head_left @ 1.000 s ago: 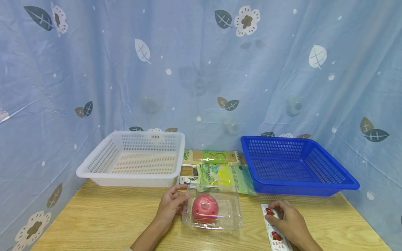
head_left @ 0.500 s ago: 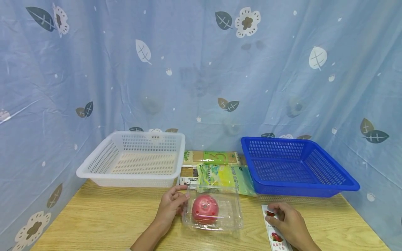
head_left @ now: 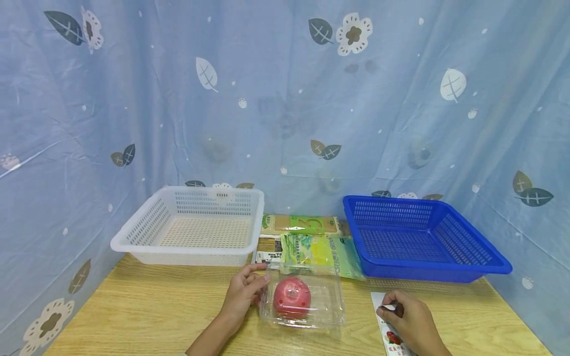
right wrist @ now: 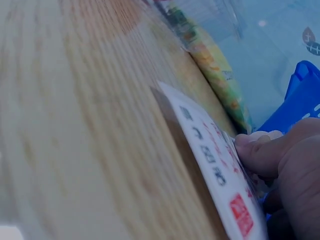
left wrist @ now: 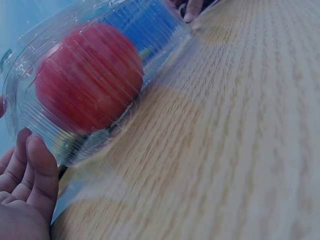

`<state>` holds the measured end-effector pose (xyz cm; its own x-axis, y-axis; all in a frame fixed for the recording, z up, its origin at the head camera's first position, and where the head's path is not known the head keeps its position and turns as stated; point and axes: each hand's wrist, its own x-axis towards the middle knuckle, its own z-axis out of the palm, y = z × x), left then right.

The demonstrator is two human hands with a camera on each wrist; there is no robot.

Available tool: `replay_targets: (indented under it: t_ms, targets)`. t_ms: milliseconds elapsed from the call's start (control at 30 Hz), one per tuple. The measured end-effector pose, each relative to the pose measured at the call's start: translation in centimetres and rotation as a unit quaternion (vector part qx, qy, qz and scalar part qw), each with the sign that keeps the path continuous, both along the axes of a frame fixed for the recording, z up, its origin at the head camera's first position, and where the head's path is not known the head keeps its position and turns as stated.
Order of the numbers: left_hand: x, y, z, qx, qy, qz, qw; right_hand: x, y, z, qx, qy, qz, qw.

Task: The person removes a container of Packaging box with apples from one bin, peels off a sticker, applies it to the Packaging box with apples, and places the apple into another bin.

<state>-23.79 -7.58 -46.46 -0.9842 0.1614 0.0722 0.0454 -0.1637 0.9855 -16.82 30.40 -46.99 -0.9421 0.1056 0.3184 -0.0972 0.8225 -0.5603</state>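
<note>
My left hand (head_left: 240, 292) holds the left side of a clear plastic fruit box (head_left: 327, 301), thumb and fingers at its edge. Through the box shows a round red fruit (left wrist: 90, 75) that looks like an apple, lying in its left half. To the right, a white strip of stickers (head_left: 392, 343) printed with red fruit and lettering lies on the table. Over it, my right hand (head_left: 411, 319) pinches a sticker (head_left: 389, 307) between thumb and forefinger, its pale edge lifted from the strip. In the right wrist view the strip (right wrist: 210, 155) tilts up off the wood.
A white basket (head_left: 187, 250) stands at the back left, a blue basket (head_left: 423, 267) at the back right. Between them lie a green-and-yellow packet (head_left: 316, 252), a brown-and-green packet (head_left: 303, 224) and a printed packet (head_left: 269, 247). A patterned blue curtain (head_left: 267, 99) hangs behind.
My right hand's thumb and forefinger have lifted the upper sticker off the strip, and the printed fruit there no longer shows on it. The left hand and the box stay put.
</note>
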Motion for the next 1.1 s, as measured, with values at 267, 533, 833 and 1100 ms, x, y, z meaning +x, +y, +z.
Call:
replay_targets:
  t_ms: [267, 533, 833, 1100]
  targets:
    - [0.02, 0.13, -0.07, -0.005, -0.004, 0.005, 1.0, 0.24, -0.34, -0.49, 0.027, 0.101, 0.016, 0.9944]
    - [-0.01, 0.07, -0.19, 0.0, -0.004, 0.003, 1.0, 0.3, -0.31, -0.62, 0.022, 0.139, 0.032, 0.9895]
    - [0.11, -0.06, -0.26, 0.0, 0.0, -0.006, 1.0, 0.16, -0.11, -0.69, -0.001, 0.181, 0.029, 0.9831]
    - [0.01, -0.06, -0.14, -0.003, 0.002, -0.002, 1.0, 0.14, -0.1, -0.38, -0.03, 0.179, 0.032, 0.9828]
